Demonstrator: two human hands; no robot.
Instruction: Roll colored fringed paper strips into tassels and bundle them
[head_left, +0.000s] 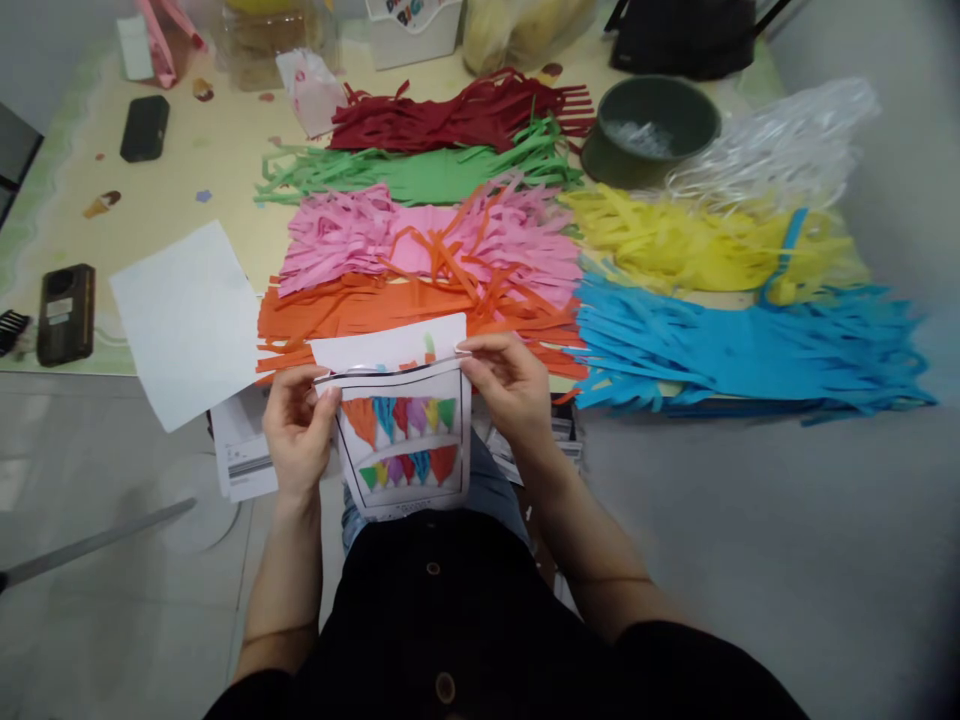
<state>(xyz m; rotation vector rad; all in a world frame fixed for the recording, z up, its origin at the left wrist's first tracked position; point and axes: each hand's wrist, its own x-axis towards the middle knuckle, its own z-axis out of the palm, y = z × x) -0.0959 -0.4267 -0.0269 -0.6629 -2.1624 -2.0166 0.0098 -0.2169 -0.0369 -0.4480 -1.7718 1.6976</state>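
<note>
A clear-fronted packet [397,430] with a printed card of coloured tassel garlands is held over my lap, at the table's front edge. My left hand [301,428] pinches its upper left corner, and my right hand [514,390] pinches the upper right corner. White card shows above the packet's dark top line. Just beyond it lie fringed paper bundles: orange [360,310], pink [427,225], green [442,175] and dark red [450,118]. To the right are a yellow bundle [697,240] and a blue bundle [757,350].
White sheet [187,320] overhangs the table's front left edge. Two dark devices [144,128] [66,315] lie farther left. A dark green bowl [649,125] and clear plastic bags [780,145] stand back right. Behind are a white basket [414,35] and a black bag [686,35].
</note>
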